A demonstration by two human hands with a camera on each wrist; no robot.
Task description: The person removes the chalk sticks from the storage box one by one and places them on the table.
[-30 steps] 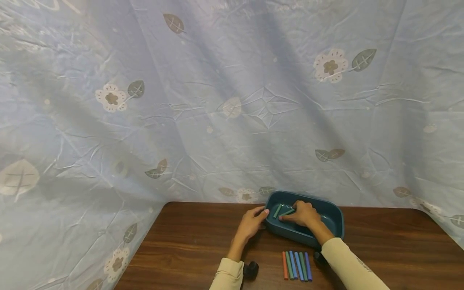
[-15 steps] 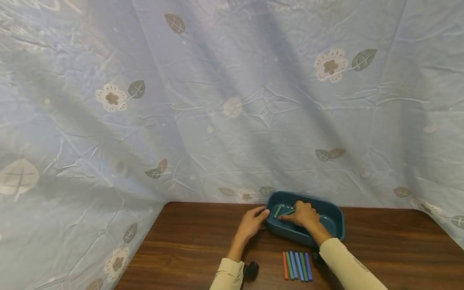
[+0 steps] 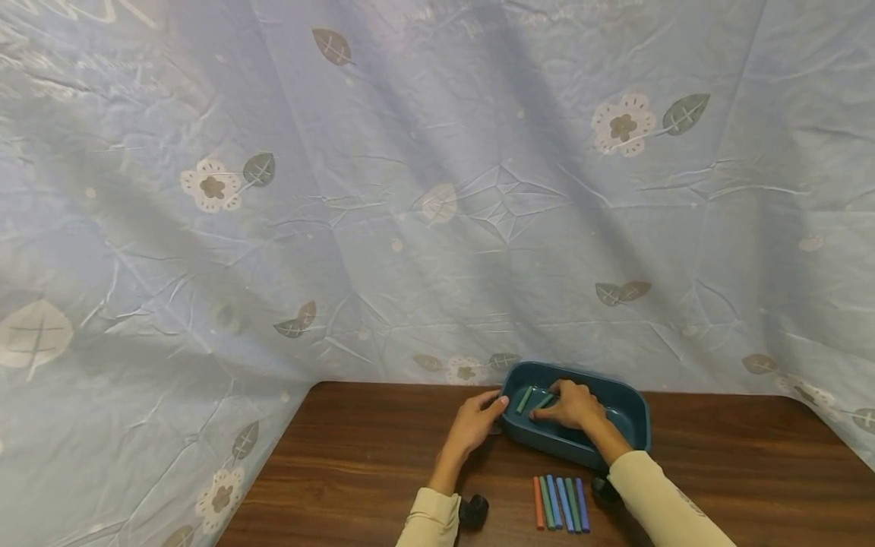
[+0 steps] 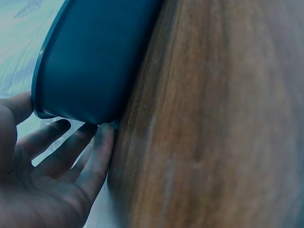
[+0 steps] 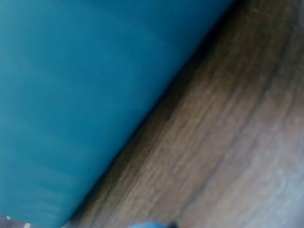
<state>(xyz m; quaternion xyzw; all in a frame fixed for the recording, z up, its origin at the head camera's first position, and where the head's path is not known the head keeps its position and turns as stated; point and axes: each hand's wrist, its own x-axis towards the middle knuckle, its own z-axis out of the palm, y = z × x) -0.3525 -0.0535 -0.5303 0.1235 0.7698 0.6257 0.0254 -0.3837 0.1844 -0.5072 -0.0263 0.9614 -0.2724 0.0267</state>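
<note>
A dark teal tray (image 3: 632,414) with raised walls stands at the table's far edge. At its left end my left hand (image 3: 472,419) holds it, thumb over the rim and fingertips against the outer wall, as the left wrist view shows. Inside the tray, my right hand (image 3: 576,405) has its thumb and fingers around the ends of a green stick (image 3: 544,402). Another green stick (image 3: 524,399) lies to its left on the tray floor. The right wrist view shows only the tray's outer wall (image 5: 85,104) and table, so the right fingers are hidden there.
On the brown wooden table (image 3: 369,441), a row of several coloured sticks (image 3: 561,504), red, green and blue, lies in front of the tray. A patterned light cloth (image 3: 437,266) hangs right behind the table. Dark wrist devices (image 3: 473,512) sit at both wrists.
The green stick between my right thumb and fingers has turned to a steeper slant, and that hand has shifted slightly. My left hand and the tray stay where they were.
</note>
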